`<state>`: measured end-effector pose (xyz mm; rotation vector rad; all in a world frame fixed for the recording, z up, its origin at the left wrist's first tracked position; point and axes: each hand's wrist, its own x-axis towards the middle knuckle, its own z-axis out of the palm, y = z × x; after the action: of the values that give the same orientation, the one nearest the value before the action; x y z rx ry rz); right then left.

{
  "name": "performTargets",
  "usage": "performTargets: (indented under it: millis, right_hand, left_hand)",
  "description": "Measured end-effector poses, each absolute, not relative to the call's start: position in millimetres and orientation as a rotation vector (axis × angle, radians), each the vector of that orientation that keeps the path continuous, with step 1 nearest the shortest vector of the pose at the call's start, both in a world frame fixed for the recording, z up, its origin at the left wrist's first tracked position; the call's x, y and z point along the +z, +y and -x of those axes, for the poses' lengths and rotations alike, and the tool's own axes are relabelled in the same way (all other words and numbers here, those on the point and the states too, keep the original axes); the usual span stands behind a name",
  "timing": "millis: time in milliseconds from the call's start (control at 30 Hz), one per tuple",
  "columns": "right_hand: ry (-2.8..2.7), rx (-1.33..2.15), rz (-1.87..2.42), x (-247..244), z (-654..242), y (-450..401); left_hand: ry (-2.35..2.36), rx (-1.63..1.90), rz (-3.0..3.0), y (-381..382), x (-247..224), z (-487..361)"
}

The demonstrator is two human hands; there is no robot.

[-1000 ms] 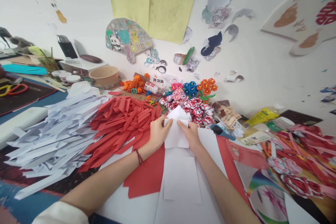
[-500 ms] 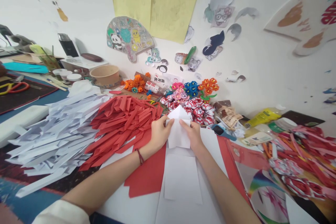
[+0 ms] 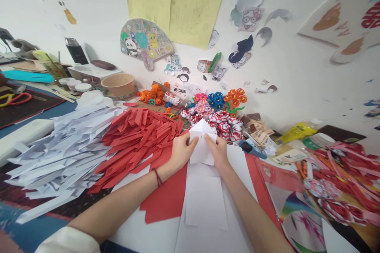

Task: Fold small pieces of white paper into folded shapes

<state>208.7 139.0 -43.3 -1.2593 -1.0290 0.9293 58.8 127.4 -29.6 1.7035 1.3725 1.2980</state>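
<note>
A small white sheet of paper (image 3: 202, 155) is held up between both hands, its upper end folded to a point. My left hand (image 3: 181, 151) is closed on its left edge, thumb lying on the front. On the opposite edge my right hand (image 3: 218, 152) pinches the paper the same way, so the two thumbs almost meet near the fold. The fingers behind the sheet are partly hidden. Below it, another white paper piece (image 3: 205, 201) lies flat on larger white sheets (image 3: 237, 221). Red paper (image 3: 162, 201) lies beneath my left forearm.
Left of my hands are heaps of folded white strips (image 3: 62, 150) and folded red strips (image 3: 136, 138). Paper flowers (image 3: 224, 120) stand behind my hands against the wall. Scissors (image 3: 16, 98) lie far left. Bottles (image 3: 299, 130), ribbons (image 3: 350, 166) and a rainbow-patterned sheet (image 3: 303, 217) are on the right.
Both hands keep their grip on the white paper and have barely moved. The thumbs have shifted slightly, and the lower edge of the sheet sits a little higher.
</note>
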Motion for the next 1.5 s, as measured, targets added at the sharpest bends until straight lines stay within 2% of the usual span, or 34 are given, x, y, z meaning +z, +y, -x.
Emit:
performTargets:
  millis: [233,667,1500]
  right_hand:
    - [-1.157,0.921,1.354,-41.4,-209.6,140.3]
    - [-1.008,1.079,1.249,-39.5,-205.2,137.6]
    - [-1.085,0.930,1.311,-48.6,-210.6,144.0]
  left_hand:
    - [1.455,1.289,-1.757,132.9,-35.8,-56.9]
    - [1.498,1.319,-1.727,134.2,-38.7,-59.1]
    - [1.448,1.295,-1.733,132.9,-34.9,-58.6]
